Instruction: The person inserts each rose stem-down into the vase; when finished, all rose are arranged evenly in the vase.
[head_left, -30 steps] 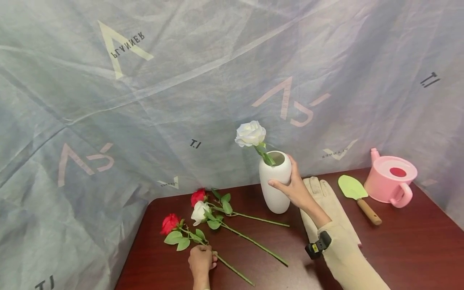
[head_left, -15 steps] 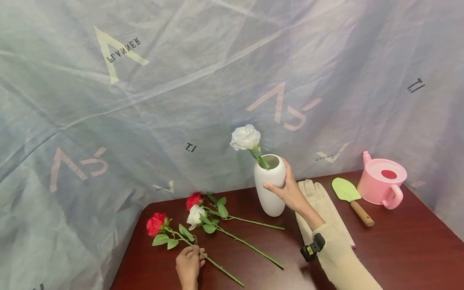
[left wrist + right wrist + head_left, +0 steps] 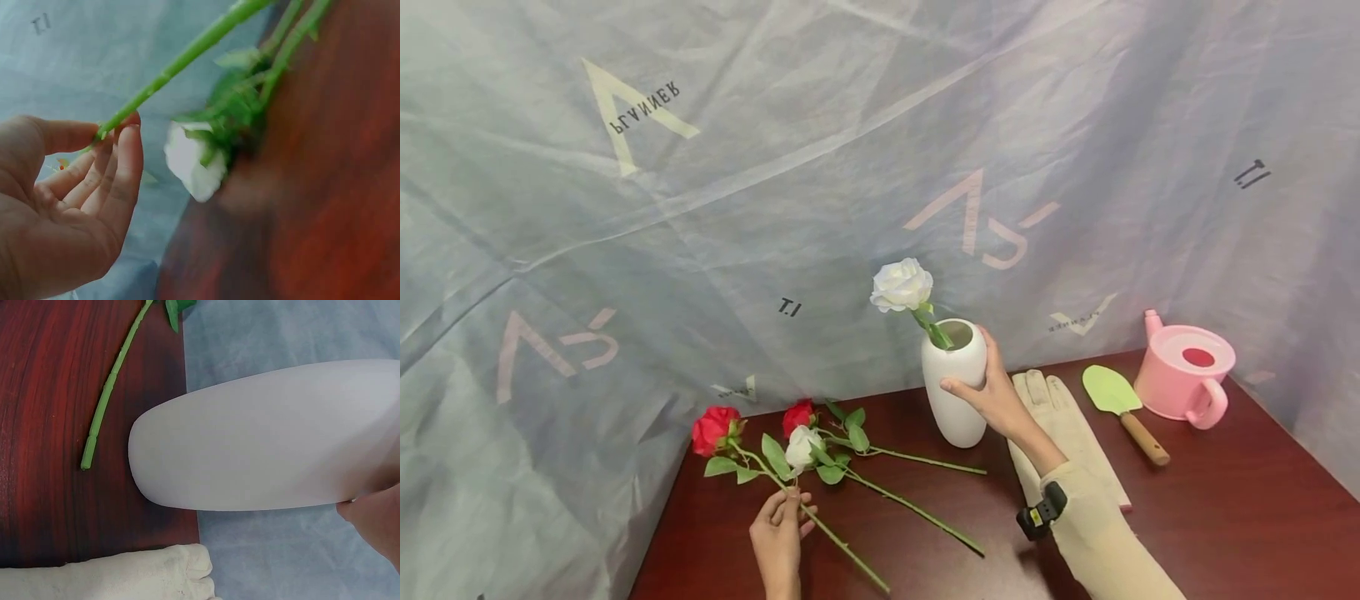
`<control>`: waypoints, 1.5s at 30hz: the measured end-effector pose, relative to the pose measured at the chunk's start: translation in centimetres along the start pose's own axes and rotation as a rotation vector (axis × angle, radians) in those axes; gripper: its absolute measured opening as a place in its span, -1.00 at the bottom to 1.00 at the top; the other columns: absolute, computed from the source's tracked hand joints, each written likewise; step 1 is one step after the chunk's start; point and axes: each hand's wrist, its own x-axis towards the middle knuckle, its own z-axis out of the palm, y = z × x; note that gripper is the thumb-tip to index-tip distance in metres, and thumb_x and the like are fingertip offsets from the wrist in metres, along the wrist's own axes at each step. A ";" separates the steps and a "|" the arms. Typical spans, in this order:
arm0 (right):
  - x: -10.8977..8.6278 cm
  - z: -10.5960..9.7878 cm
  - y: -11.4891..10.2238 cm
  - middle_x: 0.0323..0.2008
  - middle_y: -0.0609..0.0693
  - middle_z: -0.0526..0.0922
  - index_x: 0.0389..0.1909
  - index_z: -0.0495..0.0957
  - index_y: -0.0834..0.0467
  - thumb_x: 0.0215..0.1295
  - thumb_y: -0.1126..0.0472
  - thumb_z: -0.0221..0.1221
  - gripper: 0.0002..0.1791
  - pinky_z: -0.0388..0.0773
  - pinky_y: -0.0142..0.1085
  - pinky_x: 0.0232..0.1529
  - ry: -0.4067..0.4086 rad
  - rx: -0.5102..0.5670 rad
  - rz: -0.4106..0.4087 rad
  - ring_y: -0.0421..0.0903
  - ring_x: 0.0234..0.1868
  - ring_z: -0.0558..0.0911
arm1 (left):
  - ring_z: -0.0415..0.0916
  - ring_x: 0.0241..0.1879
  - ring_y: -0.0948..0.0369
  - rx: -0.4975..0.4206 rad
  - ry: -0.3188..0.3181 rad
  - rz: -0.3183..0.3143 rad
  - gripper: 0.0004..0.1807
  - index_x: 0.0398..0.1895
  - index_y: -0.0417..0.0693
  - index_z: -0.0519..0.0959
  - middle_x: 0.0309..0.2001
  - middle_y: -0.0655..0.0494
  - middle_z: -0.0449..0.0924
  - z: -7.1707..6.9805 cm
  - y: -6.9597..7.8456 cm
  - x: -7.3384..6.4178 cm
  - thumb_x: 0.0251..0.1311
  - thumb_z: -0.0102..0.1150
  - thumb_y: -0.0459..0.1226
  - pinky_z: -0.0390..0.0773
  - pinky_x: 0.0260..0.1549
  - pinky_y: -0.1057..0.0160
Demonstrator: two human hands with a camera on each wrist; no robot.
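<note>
Pinching red rose (image 3: pixel 716 431), headed toward 11 o'clock, by its stem (image 3: pixel 842 544) with left hand (image 3: pixel 777 533). Gripping white vase (image 3: pixel 953 398), at 2 o'clock from there, with right hand (image 3: pixel 997 397). Advisable: brace vase; raise stem clear of loose white rose (image 3: pixel 803 448) between 12 and 1 o'clock.

The vase (image 3: pixel 955 400) is plain white, like the rose in its mouth (image 3: pixel 901 285). The front rose (image 3: pixel 713 431) is red on a green stem (image 3: pixel 850 552); the red rose (image 3: pixel 798 417) and white rose (image 3: pixel 802 448) beyond it have green leaves (image 3: pixel 831 474). The tabletop (image 3: pixel 1247 517) is dark red-brown, streaked with blackish grain. The glove (image 3: pixel 1067 442) is cream, the trowel (image 3: pixel 1111 388) lime green with a tan handle (image 3: pixel 1145 439), the watering can (image 3: pixel 1172 387) pink (red shows in its opening (image 3: pixel 1198 357)). The grey-blue backdrop (image 3: pixel 820 183) carries yellow, pink and black lettering (image 3: pixel 974 212).
</note>
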 end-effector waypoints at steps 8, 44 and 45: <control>0.3 0.5 -0.1 0.31 0.24 0.06 0.44 -0.25 0.10 0.13 0.21 0.31 0.06 0.19 0.18 0.14 -0.006 -0.004 -0.004 0.18 0.25 0.20 | 0.64 -0.38 0.04 -0.250 -0.040 0.048 -0.60 -0.11 -0.25 0.62 -0.25 -0.15 0.66 -0.9 -2.1 3.5 0.08 0.32 -0.14 0.64 -0.49 0.17; 0.2 0.1 0.2 0.33 0.23 0.03 0.44 -0.27 0.11 0.13 0.24 0.30 0.06 0.17 0.14 0.16 0.003 0.007 -0.008 0.16 0.27 0.17 | 0.64 -0.32 0.09 -0.634 0.006 0.283 -0.60 -0.04 -0.57 0.45 -0.27 -0.18 0.65 9.1 19.4 -2.5 0.24 0.14 -0.33 0.62 -0.33 0.27; 0.2 0.1 0.2 0.33 0.23 0.04 0.44 -0.27 0.11 0.13 0.23 0.30 0.06 0.17 0.15 0.16 0.004 0.006 -0.007 0.16 0.27 0.17 | 0.64 -0.32 0.09 -0.628 0.007 0.284 -0.62 -0.05 -0.55 0.46 -0.27 -0.19 0.64 9.3 19.4 -2.4 0.24 0.14 -0.33 0.62 -0.32 0.25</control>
